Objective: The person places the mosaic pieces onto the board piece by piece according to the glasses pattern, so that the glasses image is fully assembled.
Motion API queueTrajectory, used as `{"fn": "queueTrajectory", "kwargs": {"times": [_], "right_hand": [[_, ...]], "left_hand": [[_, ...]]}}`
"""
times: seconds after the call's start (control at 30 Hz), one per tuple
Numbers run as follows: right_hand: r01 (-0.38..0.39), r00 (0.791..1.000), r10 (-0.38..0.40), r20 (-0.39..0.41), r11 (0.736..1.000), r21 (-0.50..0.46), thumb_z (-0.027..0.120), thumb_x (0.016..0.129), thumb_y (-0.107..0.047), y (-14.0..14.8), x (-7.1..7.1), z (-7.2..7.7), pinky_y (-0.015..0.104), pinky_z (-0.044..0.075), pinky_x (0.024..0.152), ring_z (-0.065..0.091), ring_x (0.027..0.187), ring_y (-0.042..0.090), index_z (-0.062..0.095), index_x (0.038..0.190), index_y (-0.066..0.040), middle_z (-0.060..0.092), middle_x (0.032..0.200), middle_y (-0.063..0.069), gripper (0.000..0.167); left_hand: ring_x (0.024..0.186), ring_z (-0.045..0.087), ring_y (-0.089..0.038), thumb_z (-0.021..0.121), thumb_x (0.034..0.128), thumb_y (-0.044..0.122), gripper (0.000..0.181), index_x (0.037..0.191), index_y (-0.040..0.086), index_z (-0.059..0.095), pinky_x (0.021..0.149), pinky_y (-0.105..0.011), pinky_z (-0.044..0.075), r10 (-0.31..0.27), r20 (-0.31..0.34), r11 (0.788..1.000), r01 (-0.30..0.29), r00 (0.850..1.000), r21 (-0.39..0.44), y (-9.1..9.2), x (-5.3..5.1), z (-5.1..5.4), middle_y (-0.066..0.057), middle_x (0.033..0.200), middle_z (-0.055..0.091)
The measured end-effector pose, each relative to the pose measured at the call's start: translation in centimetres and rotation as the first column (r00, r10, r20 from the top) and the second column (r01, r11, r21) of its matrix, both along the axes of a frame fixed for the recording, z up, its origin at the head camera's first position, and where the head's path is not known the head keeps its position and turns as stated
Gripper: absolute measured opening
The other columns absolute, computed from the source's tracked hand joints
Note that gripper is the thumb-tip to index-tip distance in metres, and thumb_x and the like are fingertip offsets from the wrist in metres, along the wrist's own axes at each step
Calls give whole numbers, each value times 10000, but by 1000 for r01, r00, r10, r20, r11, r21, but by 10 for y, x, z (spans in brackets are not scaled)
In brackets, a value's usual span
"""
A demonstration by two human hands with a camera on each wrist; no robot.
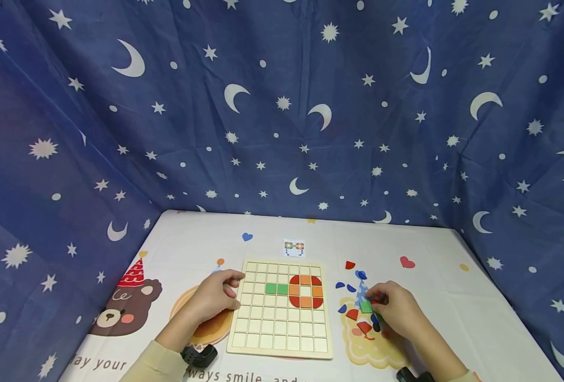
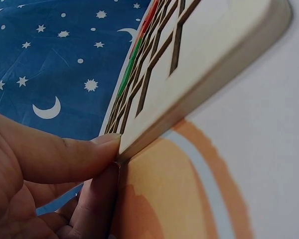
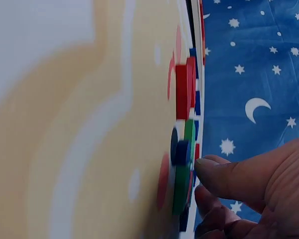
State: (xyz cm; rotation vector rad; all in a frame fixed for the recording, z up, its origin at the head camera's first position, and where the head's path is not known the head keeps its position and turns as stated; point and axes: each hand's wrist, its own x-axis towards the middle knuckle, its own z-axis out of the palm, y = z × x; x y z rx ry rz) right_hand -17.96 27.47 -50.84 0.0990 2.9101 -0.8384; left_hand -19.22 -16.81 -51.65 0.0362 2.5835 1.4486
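A pale gridded board (image 1: 262, 351) lies on the cloth, with green squares (image 1: 277, 289) beside a red and orange ring of pieces (image 1: 305, 302). My left hand (image 1: 215, 294) holds the board's left edge; in the left wrist view the thumb of this hand (image 2: 55, 159) presses on the rim of the board (image 2: 209, 74). To the board's right, my right hand (image 1: 398, 307) reaches into loose pieces, its fingers bent beside a green square (image 1: 366, 307). In the right wrist view, the right hand (image 3: 259, 189) has thumb and fingers slightly apart next to the red, green (image 3: 181, 189) and blue pieces.
A small printed pattern card (image 1: 294, 248) lies behind the board. Blue pieces (image 1: 351, 288) and red pieces (image 1: 352, 314) are scattered between the board and my right hand. A star-and-moon curtain (image 1: 272, 106) hangs behind the table, whose white cloth (image 1: 430, 286) has printed pictures.
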Motion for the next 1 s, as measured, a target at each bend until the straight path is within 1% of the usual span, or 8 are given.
{"fn": "queueTrajectory", "kwargs": {"times": [0.13, 0.23, 0.3, 0.37, 0.47, 0.53, 0.73, 1.0], "right_hand": [[-5, 1000, 5, 0, 1000, 26, 822, 883, 14, 8, -1, -1, 490, 611, 937, 598, 912, 211, 817, 1093, -138, 683, 1035, 52, 259], [-5, 1000, 5, 5, 999, 34, 831, 879, -2, 11, -1, -1, 506, 607, 942, 598, 914, 216, 818, 1107, -141, 685, 1040, 61, 268], [-4, 1000, 4, 10, 999, 34, 834, 879, -5, 12, 0, -1, 489, 607, 922, 590, 910, 219, 822, 1121, -147, 678, 1035, 65, 281], [-7, 1000, 7, 16, 1000, 21, 825, 886, 6, 11, 0, -1, 445, 601, 875, 579, 900, 221, 831, 1137, -149, 669, 1022, 64, 295], [-18, 999, 18, 28, 1000, 2, 806, 899, 24, 10, -1, 0, 369, 568, 812, 562, 882, 214, 843, 1155, -147, 649, 997, 57, 310], [-21, 999, 21, 34, 1000, -6, 796, 906, 32, 8, -1, 0, 337, 541, 798, 556, 873, 210, 848, 1150, -143, 641, 981, 50, 305], [-15, 999, 14, 45, 1000, 15, 788, 915, 26, 7, 1, 0, 344, 555, 816, 560, 869, 205, 845, 1093, -149, 634, 967, 43, 256], [-30, 999, 29, 32, 999, 31, 782, 911, 39, 7, 2, 0, 351, 539, 807, 548, 851, 204, 801, 1047, -161, 606, 939, 41, 243]], "left_hand": [[826, 598, -171, 864, 738, -122, 643, 1337, 64, 722, 737, -306, 529, -1, 0, 1000, 1, 1000, 3, 1, 0, 0, -55, 1053, 646], [826, 598, -173, 861, 737, -125, 643, 1335, 67, 724, 740, -305, 529, 1, 5, 1000, -1, 1000, 6, 1, 0, 0, -55, 1052, 647], [826, 597, -173, 861, 737, -126, 644, 1335, 68, 724, 740, -306, 528, 1, 7, 1000, -1, 1000, 7, 1, 0, 0, -55, 1053, 647], [827, 596, -173, 863, 737, -125, 644, 1335, 69, 723, 738, -309, 528, 0, 6, 1000, 0, 1000, 7, 1, 0, 0, -56, 1056, 646], [828, 597, -172, 865, 739, -122, 644, 1336, 72, 724, 739, -312, 530, -1, 6, 1000, 1, 1000, 4, 1, -1, 0, -55, 1058, 646], [828, 597, -173, 866, 739, -122, 644, 1336, 72, 723, 741, -312, 530, -2, 8, 1000, 2, 1000, 4, 1, -1, -1, -54, 1058, 645], [827, 595, -175, 869, 737, -123, 649, 1340, 66, 722, 734, -308, 531, -6, 8, 1000, 6, 1000, 12, 0, 0, -1, -56, 1057, 646], [826, 596, -175, 867, 739, -124, 643, 1337, 63, 722, 726, -300, 532, -4, 5, 1000, 4, 1000, 14, 0, -1, -2, -53, 1051, 642]]}}
